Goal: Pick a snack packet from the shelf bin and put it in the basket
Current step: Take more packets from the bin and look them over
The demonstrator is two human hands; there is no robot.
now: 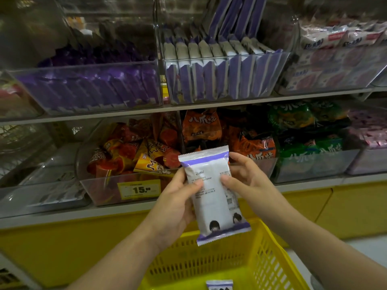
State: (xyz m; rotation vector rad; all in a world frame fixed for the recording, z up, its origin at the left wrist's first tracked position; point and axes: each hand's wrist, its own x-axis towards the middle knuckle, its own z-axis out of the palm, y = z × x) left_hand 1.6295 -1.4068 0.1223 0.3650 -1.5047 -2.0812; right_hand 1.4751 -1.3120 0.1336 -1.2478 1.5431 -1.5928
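Nearest the lens, two bare forearms rise from the bottom corners and meet at the snack packet (213,197). It is a white pouch with purple bands at both crimped ends, held upright with its printed side facing the camera, in the air above the far rim of the yellow basket (219,262).

Both hands are grasping it. The left hand (176,204) has its thumb on the front near the left edge and its fingers behind. The right hand (247,178) pinches the right edge, with its thumb on the front and its fingertips showing past the top corner.

The packet is already out of the bin, so what remains is the drop. One hand would probably be enough, since the pouch looks light and soft. It seems best to tip it flat, lower it well inside the mesh walls, and let go low so it does not catch on the rim. A second packet (219,285) of the same kind lies on the basket floor, and setting this one beside it would keep both flat.

On the upper shelf stands a clear bin (209,80) of matching purple-and-white packets. Below it, behind the hands, is a bin of red and orange snacks (129,155) with a yellow price tag (139,189).
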